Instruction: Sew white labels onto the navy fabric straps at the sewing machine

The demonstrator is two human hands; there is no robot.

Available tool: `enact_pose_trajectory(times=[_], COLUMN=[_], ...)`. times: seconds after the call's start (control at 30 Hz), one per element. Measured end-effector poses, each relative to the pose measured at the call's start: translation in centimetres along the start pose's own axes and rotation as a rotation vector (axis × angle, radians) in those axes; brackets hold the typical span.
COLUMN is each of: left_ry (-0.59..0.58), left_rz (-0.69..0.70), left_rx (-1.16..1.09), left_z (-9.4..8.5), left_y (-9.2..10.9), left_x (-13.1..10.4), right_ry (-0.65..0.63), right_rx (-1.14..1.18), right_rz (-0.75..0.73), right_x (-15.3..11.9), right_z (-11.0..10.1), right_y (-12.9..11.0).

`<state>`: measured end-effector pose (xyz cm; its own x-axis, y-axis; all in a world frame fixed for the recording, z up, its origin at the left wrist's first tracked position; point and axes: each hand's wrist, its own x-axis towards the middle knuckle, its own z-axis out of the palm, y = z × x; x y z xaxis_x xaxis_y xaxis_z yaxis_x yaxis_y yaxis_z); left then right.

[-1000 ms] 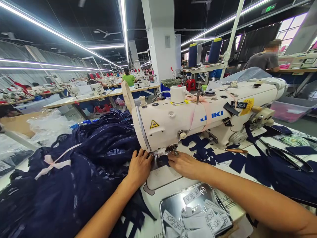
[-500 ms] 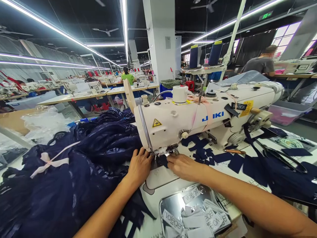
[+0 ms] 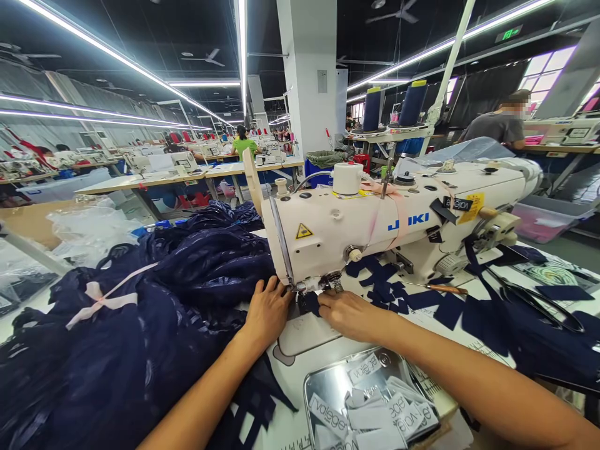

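A white sewing machine (image 3: 335, 237) stands across the table. Beneath its needle end lies a small piece of navy fabric (image 3: 308, 304). My left hand (image 3: 268, 314) is just left of the needle, palm down with fingers bent onto the navy fabric; its fingertips are partly hidden by the machine head. On the other side, my right hand (image 3: 345, 314) is closed, thumb and fingers pinching the fabric's right edge. A big heap of navy garments (image 3: 187, 300) lies beside my left arm, with a pale pink ribbon (image 3: 112, 301) on top.
A metal tray (image 3: 307, 400) of white printed labels (image 3: 375, 406) sits in front of my right forearm. Behind the hands are navy fabric scraps (image 3: 382, 275), a wooden-handled tool (image 3: 447, 289) and black scissors (image 3: 539, 300). Thread cones (image 3: 412, 103) and co-workers (image 3: 497, 122) appear farther off.
The whole view has shifted slightly, so everything sits a little farther right. Both hands keep their places by the needle, with no clear movement of the fabric.
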<state>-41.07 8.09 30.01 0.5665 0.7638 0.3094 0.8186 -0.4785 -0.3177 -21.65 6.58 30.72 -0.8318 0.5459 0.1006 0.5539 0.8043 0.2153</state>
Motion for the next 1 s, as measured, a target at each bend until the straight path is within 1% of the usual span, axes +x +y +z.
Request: enact_pose_trajectory(times=[0.3,0.53,0.7,1.0], left_ry=[0.005,-0.015,-0.003,-0.002], left_rz=[0.007,0.007,0.01,0.02], left_rx=[0.008,0.006,-0.006,0.0], left_z=[0.22,-0.03,-0.08,0.02], left_y=[-0.07,-0.05,-0.05,-0.08], left_x=[-0.05,0.02,-0.02,-0.04], right_ry=[0.011,-0.002,-0.026,0.012], right_rx=[-0.011,0.004,0.005,0.01], right_rz=[0.005,0.012,0.016,0.008], right_x=[-0.08,-0.11,-0.07,-0.02], right_z=[0.13,-0.13,-0.37,-0.04], right_y=[-0.04,-0.09,-0.08,-0.33])
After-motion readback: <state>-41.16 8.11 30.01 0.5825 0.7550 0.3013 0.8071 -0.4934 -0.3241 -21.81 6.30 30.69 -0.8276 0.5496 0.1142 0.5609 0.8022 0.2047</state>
